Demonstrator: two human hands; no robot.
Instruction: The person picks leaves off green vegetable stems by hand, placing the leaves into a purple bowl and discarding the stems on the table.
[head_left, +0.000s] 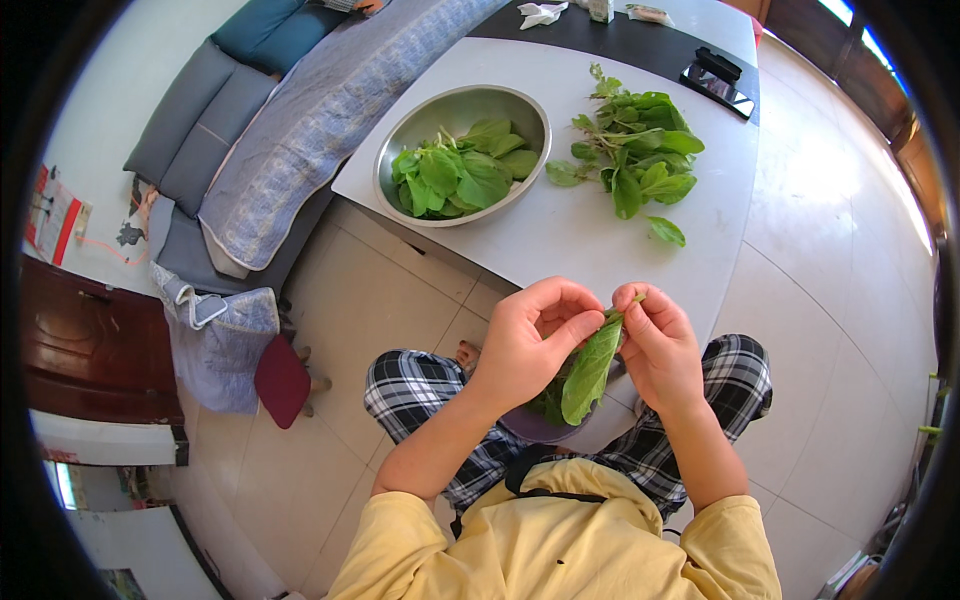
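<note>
Between my two hands, above my lap, a leafy green sprig hangs with its blade pointing down. My left hand pinches it near the top of the leaf. The fingertips of my right hand grip the stem end. Below, partly hidden by the leaf and my left hand, a purple container sits between my knees with greens in it. On the table, a stainless steel bowl holds loose green leaves. To its right lies a pile of leafy greens with stems and roots.
The white table stands in front of me. A smartphone beside a black case, a crumpled tissue and small packets lie towards its far side. A sofa runs along the left, with a maroon-topped stool nearer me.
</note>
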